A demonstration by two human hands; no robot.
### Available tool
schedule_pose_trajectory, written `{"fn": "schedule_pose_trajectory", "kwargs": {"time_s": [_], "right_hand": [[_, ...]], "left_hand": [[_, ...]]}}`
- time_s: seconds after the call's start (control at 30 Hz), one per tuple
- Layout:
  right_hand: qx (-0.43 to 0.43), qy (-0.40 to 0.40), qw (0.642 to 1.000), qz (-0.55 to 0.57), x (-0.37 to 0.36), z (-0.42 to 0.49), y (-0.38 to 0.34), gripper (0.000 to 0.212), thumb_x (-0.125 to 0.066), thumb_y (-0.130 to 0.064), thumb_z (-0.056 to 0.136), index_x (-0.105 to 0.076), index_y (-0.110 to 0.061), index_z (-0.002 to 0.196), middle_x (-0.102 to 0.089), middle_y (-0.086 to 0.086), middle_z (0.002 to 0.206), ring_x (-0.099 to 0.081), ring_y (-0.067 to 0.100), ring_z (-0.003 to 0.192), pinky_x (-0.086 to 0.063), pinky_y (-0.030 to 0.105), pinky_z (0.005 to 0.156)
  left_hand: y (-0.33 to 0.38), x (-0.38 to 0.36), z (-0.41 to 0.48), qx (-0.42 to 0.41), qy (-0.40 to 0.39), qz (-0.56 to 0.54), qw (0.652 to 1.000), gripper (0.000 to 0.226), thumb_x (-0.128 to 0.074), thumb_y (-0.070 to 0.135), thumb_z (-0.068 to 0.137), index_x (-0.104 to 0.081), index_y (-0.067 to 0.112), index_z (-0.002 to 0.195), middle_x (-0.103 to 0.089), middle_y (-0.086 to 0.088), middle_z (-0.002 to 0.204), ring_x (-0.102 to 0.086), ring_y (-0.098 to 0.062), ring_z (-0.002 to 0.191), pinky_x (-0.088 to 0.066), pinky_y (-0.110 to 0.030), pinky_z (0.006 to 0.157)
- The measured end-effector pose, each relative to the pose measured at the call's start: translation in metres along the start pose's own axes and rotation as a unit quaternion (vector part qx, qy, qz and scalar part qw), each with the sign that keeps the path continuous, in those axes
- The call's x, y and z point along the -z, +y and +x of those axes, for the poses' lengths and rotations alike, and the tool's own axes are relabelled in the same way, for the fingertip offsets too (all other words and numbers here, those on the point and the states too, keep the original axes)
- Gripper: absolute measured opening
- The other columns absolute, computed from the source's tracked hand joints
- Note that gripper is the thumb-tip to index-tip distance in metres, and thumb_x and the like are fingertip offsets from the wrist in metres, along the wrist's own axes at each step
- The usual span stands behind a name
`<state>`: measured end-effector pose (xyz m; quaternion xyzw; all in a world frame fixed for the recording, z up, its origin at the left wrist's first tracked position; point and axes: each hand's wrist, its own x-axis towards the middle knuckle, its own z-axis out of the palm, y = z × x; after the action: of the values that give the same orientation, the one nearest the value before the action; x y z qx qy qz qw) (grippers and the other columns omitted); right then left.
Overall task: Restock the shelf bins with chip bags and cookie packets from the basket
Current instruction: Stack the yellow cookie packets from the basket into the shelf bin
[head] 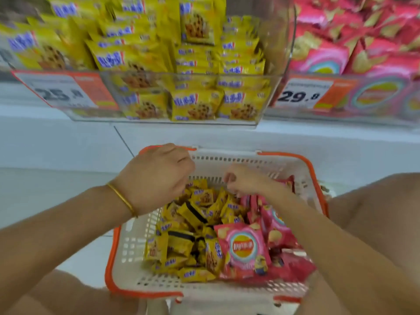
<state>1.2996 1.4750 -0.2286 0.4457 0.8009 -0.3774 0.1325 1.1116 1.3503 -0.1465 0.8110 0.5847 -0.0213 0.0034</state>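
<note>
Your left hand [156, 176] hovers over the far-left corner of the basket [134, 246], knuckles up and fingers curled under. Their tips are hidden, so you cannot tell if they grip anything. Your right hand [243, 180] sits just beside it, also balled into a fist with the thumb tucked in front. Whether it pinches a packet cannot be told either.

Directly beneath both sets of fingers lies the heap of yellow cookie packets [181, 242], filling the basket's left and middle. The topmost ones are touching or nearly touching your left fingertips. Nearer to you than your right fingers, and under that forearm, are the pink chip bags [243, 248], 1 lying face-up on top.

Beyond your fingers, up on the shelf, stands the clear cookie bin [181, 75], packed with matching yellow packets. Off past your right fingers is the chip bin [375, 92], full of pink bags. A price tag [61, 92] reading 25 hangs on the cookie bin's front, and a second tag [304, 94] reads 29.8. A gold bracelet [122, 198] circles your left wrist.
</note>
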Motion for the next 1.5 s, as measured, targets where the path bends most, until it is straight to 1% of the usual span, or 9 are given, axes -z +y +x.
{"fn": "schedule_pose_trajectory", "kwargs": {"time_s": [0.17,0.4,0.6,0.8,0.97,1.13,1.23,1.33,1.5], "right_hand": [[-0.027,-0.158,0.977,-0.139,-0.075,0.046,0.065,0.031,-0.058,-0.012,0.088,-0.062,0.011,0.108,-0.061,0.027,0.115,-0.059,0.041,0.102,-0.051,0.045,0.082],[-0.019,-0.237,0.970,-0.051,-0.066,0.047,0.071,0.026,-0.062,-0.008,0.086,-0.067,-0.007,0.112,-0.063,0.004,0.113,-0.061,0.019,0.100,-0.051,0.025,0.075],[0.042,-0.119,0.983,-0.134,-0.073,0.038,0.075,0.015,-0.066,-0.015,0.085,-0.064,-0.013,0.100,-0.061,0.004,0.102,-0.057,0.021,0.094,-0.042,0.028,0.073],[0.064,0.001,0.996,0.061,-0.006,-0.003,0.029,0.011,-0.066,-0.019,0.088,-0.058,-0.013,0.084,-0.056,-0.008,0.072,-0.053,0.010,0.068,-0.041,0.021,0.061],[0.118,0.014,0.955,0.270,0.022,-0.047,-0.008,0.012,-0.065,-0.011,0.088,-0.057,-0.005,0.081,-0.052,0.018,0.065,-0.047,0.028,0.059,-0.034,0.040,0.056],[0.146,0.082,0.917,0.361,0.040,-0.086,-0.038,0.004,-0.062,-0.014,0.089,-0.061,-0.011,0.088,-0.063,0.000,0.076,-0.061,0.007,0.068,-0.049,0.022,0.064],[0.172,0.109,0.917,0.343,0.058,-0.110,-0.054,0.027,-0.067,-0.026,0.079,-0.061,-0.014,0.102,-0.065,0.006,0.090,-0.062,0.011,0.080,-0.051,0.028,0.076],[0.197,0.180,0.911,0.315,0.085,-0.125,-0.077,0.030,-0.076,-0.010,0.074,-0.061,-0.016,0.099,-0.067,-0.001,0.082,-0.063,0.005,0.072,-0.052,0.022,0.069],[0.172,0.394,0.894,0.124,0.161,-0.117,-0.127,0.049,-0.077,-0.044,0.070,-0.063,-0.010,0.102,-0.065,0.003,0.094,-0.061,0.020,0.088,-0.046,0.030,0.076]], "left_hand": [[-0.002,-0.019,0.005,0.012,-0.034,-0.030,0.999,0.041,-0.030,0.029,0.083,-0.067,0.012,0.086,-0.065,-0.006,0.088,-0.060,-0.029,0.079,-0.054,-0.046,0.062],[-0.002,-0.021,0.022,0.009,-0.065,-0.047,0.997,0.042,-0.029,0.031,0.083,-0.067,0.013,0.087,-0.065,-0.005,0.088,-0.061,-0.027,0.081,-0.054,-0.045,0.063],[0.007,-0.015,0.025,0.001,-0.059,-0.047,0.997,0.042,-0.028,0.032,0.085,-0.066,0.015,0.091,-0.064,-0.003,0.091,-0.059,-0.025,0.084,-0.054,-0.043,0.066],[0.015,-0.007,0.029,0.093,-0.141,-0.144,0.975,0.031,-0.041,0.033,0.098,-0.052,0.023,0.125,-0.055,0.004,0.125,-0.051,-0.013,0.112,-0.042,-0.028,0.092],[0.025,0.010,0.035,0.156,-0.155,-0.300,0.928,0.051,-0.058,0.040,0.089,-0.045,0.017,0.133,-0.054,-0.001,0.130,-0.055,-0.013,0.113,-0.043,-0.028,0.097],[0.029,0.042,0.037,0.175,-0.086,-0.457,0.868,0.026,-0.069,0.023,0.084,-0.058,0.009,0.104,-0.068,-0.011,0.103,-0.067,-0.023,0.083,-0.056,-0.032,0.075],[0.023,0.070,0.035,0.161,-0.012,-0.523,0.837,0.016,-0.065,0.013,0.086,-0.060,0.006,0.100,-0.070,-0.009,0.093,-0.066,-0.008,0.070,-0.054,-0.017,0.059],[0.017,0.099,0.037,0.138,0.079,-0.560,0.813,0.006,-0.062,0.012,0.087,-0.061,0.016,0.091,-0.069,0.003,0.079,-0.064,-0.002,0.063,-0.054,-0.018,0.057],[-0.010,0.138,0.047,0.161,0.327,-0.358,0.860,0.020,-0.056,0.023,0.092,-0.057,0.017,0.112,-0.060,0.007,0.099,-0.058,-0.003,0.091,-0.040,-0.006,0.077]]}}
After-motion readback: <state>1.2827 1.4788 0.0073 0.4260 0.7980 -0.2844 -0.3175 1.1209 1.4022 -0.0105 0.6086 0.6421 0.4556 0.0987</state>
